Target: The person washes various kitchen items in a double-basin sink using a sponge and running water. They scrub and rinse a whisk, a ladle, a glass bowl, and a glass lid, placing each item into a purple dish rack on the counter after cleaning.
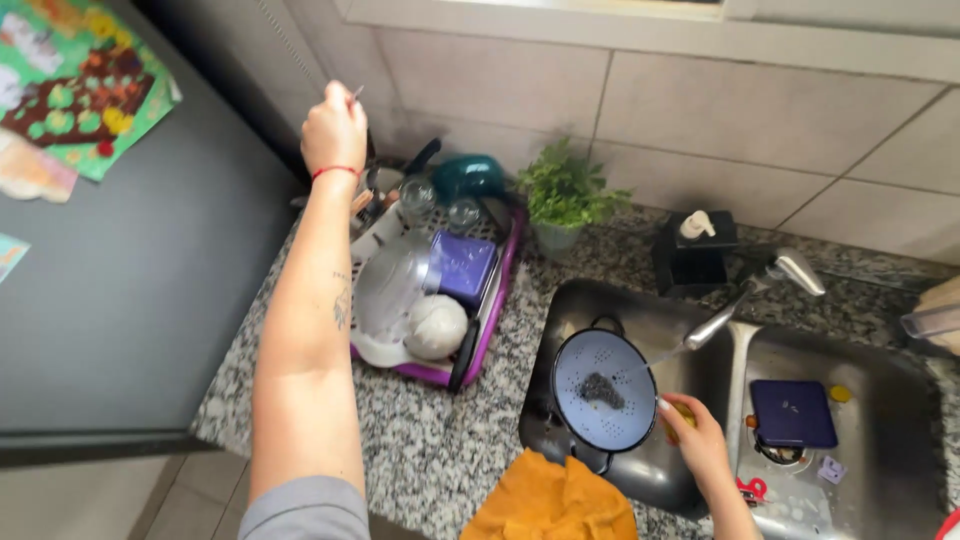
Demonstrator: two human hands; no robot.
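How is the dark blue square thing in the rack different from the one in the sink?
The purple-blue square container in the dish rack stands tilted on its edge, while the dark blue square container in the sink lies flat. The rack one sits among other dishes beside a white bowl; the sink one lies beside only small scraps. Both are square with rounded corners.

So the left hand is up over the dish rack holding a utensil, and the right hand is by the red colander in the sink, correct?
Not quite: the colander is blue, not red, as the head view shows. The rest stands: the left hand is raised over the dish rack holding a thin utensil, and the right hand is beside the colander in the sink.
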